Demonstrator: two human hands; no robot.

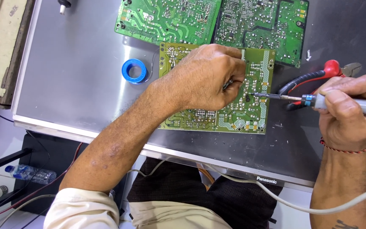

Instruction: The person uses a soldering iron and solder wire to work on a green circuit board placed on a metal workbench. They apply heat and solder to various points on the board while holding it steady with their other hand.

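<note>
the step in hand looks like soldering a joint on the yellow-green board, which lies flat on the worktop. the right hand grips the iron, tip touching the board's right part. the left hand rests on the board, fingers curled round something thin, unclear what. next calls for a steady tip. pliers lie right of the board, a blue spool left.
</note>
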